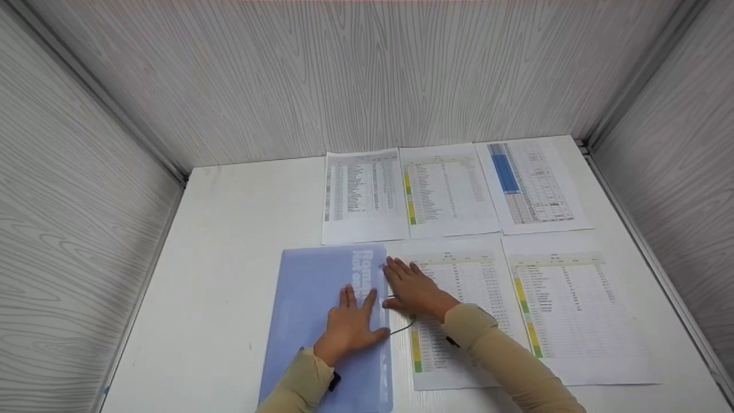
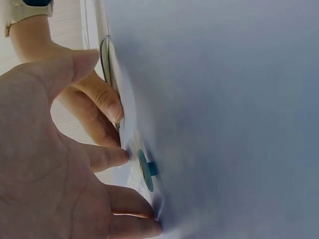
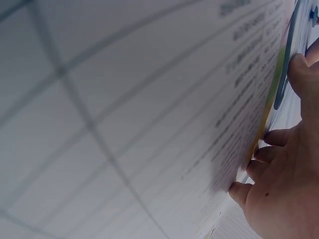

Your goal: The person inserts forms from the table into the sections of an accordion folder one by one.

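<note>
A pale blue translucent folder [image 1: 309,298] with white lettering lies flat at the near left-centre of the white table [image 1: 229,229]. My left hand [image 1: 351,324] rests flat on its cover, fingers straight. In the left wrist view the fingertips [image 2: 112,157] touch the folder [image 2: 224,109] beside a teal button [image 2: 145,170]. My right hand [image 1: 410,287] lies across the folder's right edge and a printed sheet [image 1: 464,281], fingers extended. Its fingertips [image 3: 259,167] press on the sheet [image 3: 149,99] in the right wrist view. A thin green elastic cord [image 1: 404,328] loops by the right wrist.
Three printed table sheets lie in a row at the back: grey [image 1: 364,195], yellow-green [image 1: 447,189] and blue [image 1: 533,180]. Another sheet [image 1: 573,310] lies at the near right. Wood-grain walls [image 1: 367,74] close the table on three sides.
</note>
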A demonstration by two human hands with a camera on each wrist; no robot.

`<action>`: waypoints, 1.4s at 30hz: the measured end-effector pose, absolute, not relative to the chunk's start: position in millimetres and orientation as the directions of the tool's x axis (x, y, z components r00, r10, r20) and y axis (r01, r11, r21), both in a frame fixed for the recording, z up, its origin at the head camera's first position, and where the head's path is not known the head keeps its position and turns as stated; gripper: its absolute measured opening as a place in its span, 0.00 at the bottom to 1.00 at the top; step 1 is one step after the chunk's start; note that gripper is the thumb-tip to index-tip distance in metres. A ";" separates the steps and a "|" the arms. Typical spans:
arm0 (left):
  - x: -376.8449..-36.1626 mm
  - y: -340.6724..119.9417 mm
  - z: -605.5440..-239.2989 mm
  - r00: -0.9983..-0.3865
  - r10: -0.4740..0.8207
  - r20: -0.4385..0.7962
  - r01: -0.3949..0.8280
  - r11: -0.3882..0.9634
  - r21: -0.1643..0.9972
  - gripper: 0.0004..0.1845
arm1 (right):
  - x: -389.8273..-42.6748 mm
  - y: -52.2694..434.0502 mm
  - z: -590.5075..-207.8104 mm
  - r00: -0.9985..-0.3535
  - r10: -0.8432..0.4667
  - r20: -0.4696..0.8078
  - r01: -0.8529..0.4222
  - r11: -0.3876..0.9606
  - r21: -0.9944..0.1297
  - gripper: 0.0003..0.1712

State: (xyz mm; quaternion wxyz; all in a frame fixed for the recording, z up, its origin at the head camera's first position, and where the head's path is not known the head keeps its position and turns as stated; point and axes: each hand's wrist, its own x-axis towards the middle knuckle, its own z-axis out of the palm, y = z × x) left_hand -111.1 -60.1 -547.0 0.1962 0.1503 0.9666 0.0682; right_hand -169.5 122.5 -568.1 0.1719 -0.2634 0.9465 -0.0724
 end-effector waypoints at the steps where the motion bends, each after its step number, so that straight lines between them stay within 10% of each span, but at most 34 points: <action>1: -110.8 -60.3 -547.3 -0.880 0.324 -0.347 0.275 0.944 0.183 0.47 | -169.3 122.7 -567.9 -0.801 -0.529 -0.281 -0.478 0.847 -0.231 0.51; 30: -115.3 -70.7 -516.2 -0.841 0.386 -0.378 0.264 0.904 0.335 0.37 | -168.8 123.6 -568.8 -0.804 -0.535 -0.260 -0.485 0.843 -0.234 0.51; 42: -108.6 -81.3 -506.5 -0.895 0.412 -0.172 0.340 0.879 0.334 0.29 | -169.7 121.3 -572.9 -0.822 -0.501 -0.269 -0.469 0.865 -0.178 0.52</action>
